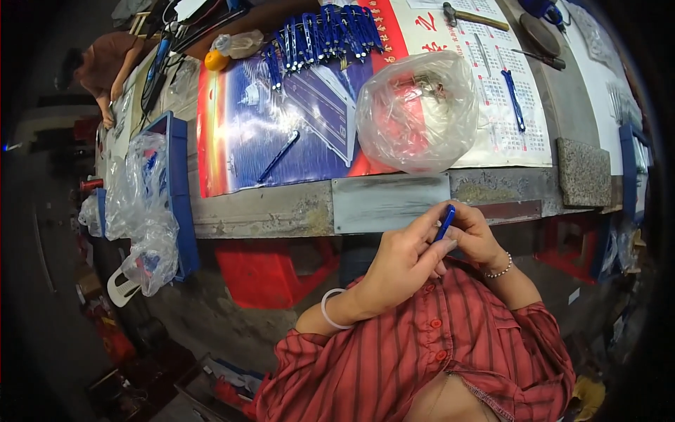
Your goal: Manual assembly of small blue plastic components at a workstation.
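Both hands, left hand and right hand, pinch a slim blue plastic piece between their fingers; it looks light, stiff and smooth, best gripped mid-length.

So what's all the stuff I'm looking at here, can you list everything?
small blue piece: one, blue, held between both hands at the bench edge
row of blue pieces: many, blue, far side of the bench
loose blue pieces: two, blue, apart on the posters
clear plastic bag: one, see-through, bench middle
posters: several, blue, red, white, covering the bench
hammer: one, wooden handle, far side
stone block: one, grey, bench right
blue crate: one, left, with plastic bags
red stool: one, under the bench
another person: one, far left
left hand: white bangle
right hand: bead bracelet
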Action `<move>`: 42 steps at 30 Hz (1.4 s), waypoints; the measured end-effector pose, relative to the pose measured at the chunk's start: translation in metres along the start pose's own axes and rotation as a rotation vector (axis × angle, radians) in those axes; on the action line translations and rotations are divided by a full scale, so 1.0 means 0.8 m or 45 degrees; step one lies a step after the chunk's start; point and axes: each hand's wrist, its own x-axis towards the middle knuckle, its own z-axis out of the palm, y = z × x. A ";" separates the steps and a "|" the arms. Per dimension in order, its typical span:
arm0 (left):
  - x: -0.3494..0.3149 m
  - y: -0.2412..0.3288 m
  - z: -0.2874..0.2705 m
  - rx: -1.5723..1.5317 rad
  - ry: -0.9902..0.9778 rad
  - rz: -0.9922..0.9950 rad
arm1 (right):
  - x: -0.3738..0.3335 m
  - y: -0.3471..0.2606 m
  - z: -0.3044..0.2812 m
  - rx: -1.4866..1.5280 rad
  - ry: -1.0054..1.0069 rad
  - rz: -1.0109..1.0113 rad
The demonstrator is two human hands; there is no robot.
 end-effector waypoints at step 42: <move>-0.023 -0.037 -0.043 -0.134 0.139 0.006 | 0.127 -0.131 -0.221 -1.831 1.170 0.031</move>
